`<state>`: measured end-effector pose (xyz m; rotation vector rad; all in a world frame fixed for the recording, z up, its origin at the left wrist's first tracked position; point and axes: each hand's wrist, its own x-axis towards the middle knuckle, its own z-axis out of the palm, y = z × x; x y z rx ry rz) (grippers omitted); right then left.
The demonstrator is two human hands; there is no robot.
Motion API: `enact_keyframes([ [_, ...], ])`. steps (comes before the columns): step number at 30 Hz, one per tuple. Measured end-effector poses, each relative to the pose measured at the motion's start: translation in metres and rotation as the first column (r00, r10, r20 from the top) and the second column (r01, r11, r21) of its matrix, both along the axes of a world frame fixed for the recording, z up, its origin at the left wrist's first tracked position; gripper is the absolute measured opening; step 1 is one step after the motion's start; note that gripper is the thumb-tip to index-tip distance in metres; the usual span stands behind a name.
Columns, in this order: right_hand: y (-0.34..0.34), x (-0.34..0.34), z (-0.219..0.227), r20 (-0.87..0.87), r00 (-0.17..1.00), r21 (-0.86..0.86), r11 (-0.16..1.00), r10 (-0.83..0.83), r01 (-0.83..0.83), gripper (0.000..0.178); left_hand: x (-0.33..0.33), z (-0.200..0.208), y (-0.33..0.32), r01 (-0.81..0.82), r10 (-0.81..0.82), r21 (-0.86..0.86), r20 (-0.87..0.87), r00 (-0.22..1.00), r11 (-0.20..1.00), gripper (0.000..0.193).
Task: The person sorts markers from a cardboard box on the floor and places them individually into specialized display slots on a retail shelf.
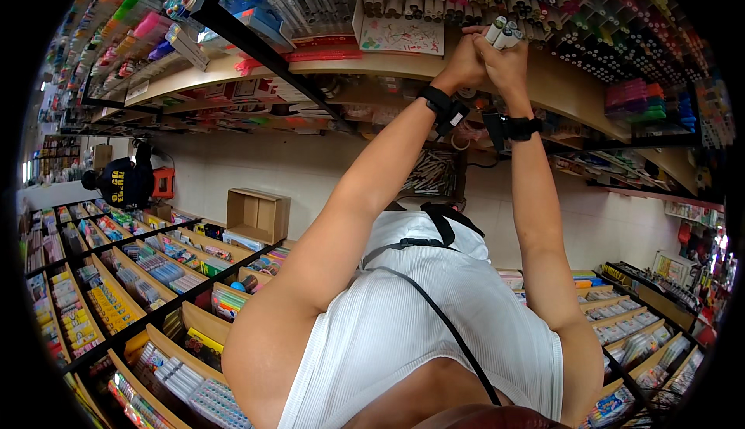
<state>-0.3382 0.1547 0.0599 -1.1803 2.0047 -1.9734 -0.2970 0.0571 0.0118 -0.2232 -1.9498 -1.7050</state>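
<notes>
Both my arms reach forward to the shelf, and my hands meet at its front edge. My right hand (pixel 508 66) is closed around a small bunch of light-barrelled markers (pixel 499 30), their round ends pointing up and away from me; one end is dark green and others look grey. Pressed against it is my left hand (pixel 464 63), its fingers curled in and partly hidden by the right hand. What those fingers grip cannot be made out. Just beyond lie stacked rows of similar markers (pixel 423 4) with coloured ends. A white card with coloured scribbles (pixel 403 36) is beside my left hand.
A wooden shelf (pixel 570 91) runs across the front, with a black metal upright (pixel 260 57) to the left. Below it sits a box of loose pens (pixel 433 173). Divided stationery bins (pixel 147 266) and an open cardboard box (pixel 256 216) are at left; a person (pixel 128 181) is farther off.
</notes>
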Motion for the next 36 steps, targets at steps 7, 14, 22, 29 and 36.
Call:
enact_keyframes([
  [7,0.002,0.001,-0.002,0.012,1.0,-0.015,1.0,-0.012,0.012,0.017,0.007,0.006,0.003,-0.026,0.026,-0.051,-0.012,1.0,0.998,0.033],
  [14,0.004,-0.002,-0.008,0.015,0.999,-0.006,1.0,-0.029,0.029,0.016,-0.002,0.0,0.007,-0.077,0.065,-0.066,-0.167,0.984,0.995,0.029],
  [22,0.017,0.025,0.006,0.064,0.998,-0.047,0.999,0.008,-0.005,0.017,0.005,-0.031,0.016,-0.341,0.342,-0.033,0.019,0.94,0.939,0.025],
  [29,0.043,0.103,-0.005,0.23,0.973,-0.028,1.0,0.007,-0.001,0.015,0.097,-0.02,0.053,-0.179,0.135,0.175,0.235,0.963,0.968,0.019],
  [36,0.05,0.14,-0.042,0.417,0.908,0.223,0.973,-0.047,-0.052,0.021,0.164,-0.04,0.065,-0.127,-0.17,0.498,0.508,0.844,0.858,0.014],
])
